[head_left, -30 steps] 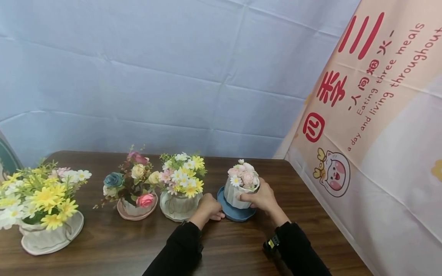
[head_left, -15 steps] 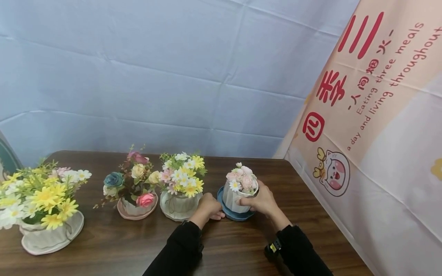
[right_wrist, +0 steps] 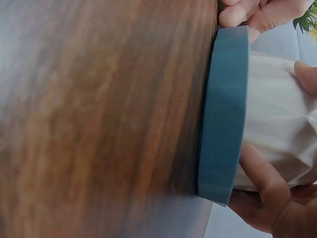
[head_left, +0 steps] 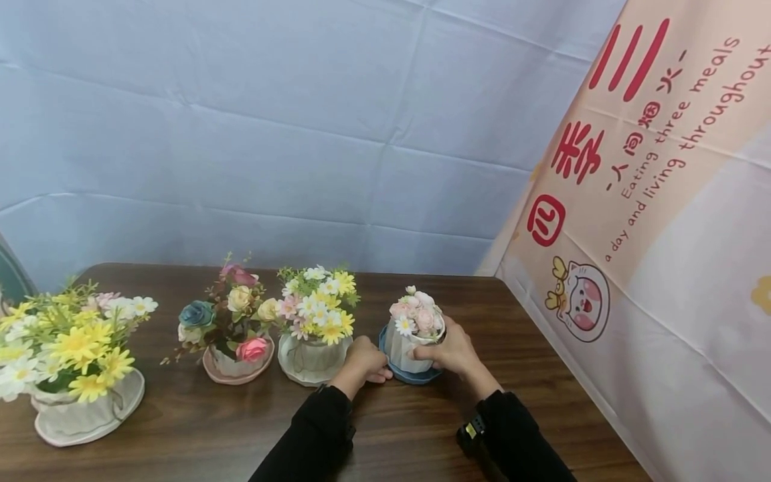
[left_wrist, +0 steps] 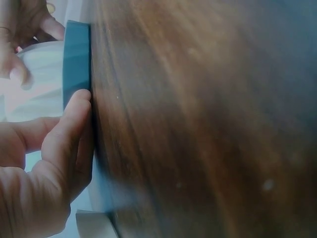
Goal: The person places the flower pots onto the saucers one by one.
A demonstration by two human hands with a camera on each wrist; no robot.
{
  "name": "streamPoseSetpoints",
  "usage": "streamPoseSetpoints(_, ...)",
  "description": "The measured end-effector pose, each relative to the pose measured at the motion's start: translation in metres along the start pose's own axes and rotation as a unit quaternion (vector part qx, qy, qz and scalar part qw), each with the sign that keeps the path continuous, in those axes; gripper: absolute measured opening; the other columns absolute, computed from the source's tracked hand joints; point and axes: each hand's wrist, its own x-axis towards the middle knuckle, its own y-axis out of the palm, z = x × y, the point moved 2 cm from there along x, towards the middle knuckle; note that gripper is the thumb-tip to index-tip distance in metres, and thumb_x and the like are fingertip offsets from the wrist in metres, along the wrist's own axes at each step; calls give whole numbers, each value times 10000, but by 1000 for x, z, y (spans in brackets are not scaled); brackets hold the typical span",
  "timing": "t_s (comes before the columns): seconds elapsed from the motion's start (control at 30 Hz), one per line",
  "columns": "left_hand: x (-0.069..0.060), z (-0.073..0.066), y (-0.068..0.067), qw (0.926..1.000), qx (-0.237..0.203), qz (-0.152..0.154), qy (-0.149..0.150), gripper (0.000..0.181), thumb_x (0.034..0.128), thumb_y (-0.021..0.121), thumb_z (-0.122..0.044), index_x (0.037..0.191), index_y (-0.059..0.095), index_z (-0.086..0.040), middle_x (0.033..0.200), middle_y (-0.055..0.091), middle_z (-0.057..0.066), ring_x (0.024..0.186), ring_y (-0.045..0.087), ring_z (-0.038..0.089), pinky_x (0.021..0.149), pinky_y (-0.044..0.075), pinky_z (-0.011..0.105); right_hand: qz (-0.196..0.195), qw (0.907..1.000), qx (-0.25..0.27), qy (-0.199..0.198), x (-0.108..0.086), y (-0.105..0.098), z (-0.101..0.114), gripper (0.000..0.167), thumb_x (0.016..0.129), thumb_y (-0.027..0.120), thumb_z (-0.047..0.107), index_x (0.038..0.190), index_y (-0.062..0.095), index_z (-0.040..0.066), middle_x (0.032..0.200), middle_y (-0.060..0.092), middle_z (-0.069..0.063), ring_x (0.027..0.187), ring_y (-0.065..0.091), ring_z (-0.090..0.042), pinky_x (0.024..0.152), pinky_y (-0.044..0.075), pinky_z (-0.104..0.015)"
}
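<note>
A white fluted flowerpot [head_left: 400, 349] with pale pink flowers and a daisy [head_left: 405, 326] stands in a blue saucer [head_left: 414, 377] toward the right of the table. My right hand [head_left: 453, 349] grips the pot around its right side, thumb across the front. In the right wrist view, the pot's base [right_wrist: 262, 119] is hidden behind the saucer's rim [right_wrist: 225, 114]. My left hand [head_left: 364, 360] holds the saucer's left edge. Its fingertips lie against the outer wall, and another finger reaches over the rim in the left wrist view [left_wrist: 37, 131].
Left of my left hand stands a pot of yellow and white daisies [head_left: 314, 355]. Farther left are a rose pot on a pink saucer [head_left: 237, 379] and a large daisy pot [head_left: 78, 416]. A pale cloth [head_left: 241, 134] hangs behind the brown table [head_left: 385, 435].
My right hand has moved the flowerpot slightly left and down, and the pot now sits more upright in the saucer. My left hand has stayed at the saucer's edge.
</note>
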Motion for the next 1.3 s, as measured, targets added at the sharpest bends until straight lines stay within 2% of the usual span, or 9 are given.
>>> streamPoseSetpoints(0.17, -1, 0, 1, 10000, -11, 24, 52, 172, 863, 525, 64, 1018, 486, 127, 741, 566, 179, 515, 622, 176, 476, 527, 270, 39, 9998, 169, 12, 2, 1, -2, 979, 611, 853, 187, 1401, 312, -13, 1220, 491, -248, 541, 604, -229, 481, 531, -363)
streamPoseSetpoints(0.43, 0, -1, 0, 10000, -7, -13, 32, 234, 870, 535, 55, 1077, 473, 143, 827, 540, 184, 571, 647, 219, 491, 533, 285, 122, 9994, 326, 60, 1, 2, 0, 978, 635, 843, 179, 1407, 278, -27, 1261, 445, -271, 680, 605, -233, 508, 536, -371)
streamPoseSetpoints(0.73, 7, 1, 1, 9998, 171, -56, -54, 322, 874, 527, 40, 1167, 456, 151, 867, 555, 182, 537, 630, 195, 477, 528, 283, 195, 9978, 580, 250, -7, 1, -4, 969, 687, 837, 239, 1410, 255, -38, 1331, 382, -288, 1012, 553, -338, 636, 550, -382)
streamPoseSetpoints(0.9, 6, 1, 1, 9996, 264, -77, -56, 327, 873, 537, 30, 1168, 461, 148, 837, 560, 176, 549, 636, 202, 485, 532, 289, 354, 9968, 637, 326, -8, 0, 0, 908, 716, 817, 235, 1401, 289, -43, 1296, 440, -260, 1007, 559, -315, 670, 543, -405)
streamPoseSetpoints(1.03, 2, 1, -3, 9977, 623, -66, 253, 295, 884, 563, -17, 1128, 483, 128, 784, 555, 159, 560, 633, 207, 492, 532, 294, 502, 9975, 393, 307, -9, -3, 6, 837, 771, 768, 281, 1400, 312, -31, 1277, 468, -229, 986, 562, -282, 687, 533, -414)
streamPoseSetpoints(1.13, -5, -1, -10, 9887, 1242, 28, 838, 272, 894, 583, -75, 1089, 503, 96, 738, 556, 142, 570, 624, 217, 499, 524, 310, 530, 9984, 112, 173, -11, -4, 12, 816, 814, 720, 332, 1415, 295, -22, 1288, 459, -224, 1030, 540, -310, 734, 518, -440)
streamPoseSetpoints(1.23, -14, -7, -20, 9657, 2006, -3, 1648, 273, 892, 604, -128, 1061, 529, 74, 808, 580, 147, 694, 615, 245, 600, 516, 360, 500, 9985, -231, -21, -16, -4, 19, 874, 845, 675, 381, 1445, 202, -43, 1379, 361, -265, 1189, 429, -391, 876, 444, -504)
streamPoseSetpoints(1.3, -23, -11, -28, 9460, 2446, -33, 2128, 295, 902, 598, -159, 1087, 534, 62, 912, 608, 168, 821, 606, 285, 699, 505, 410, 549, 9975, -434, -138, -21, -4, 23, 915, 860, 649, 406, 1461, 123, -40, 1443, 254, -275, 1282, 305, -415, 969, 350, -540)
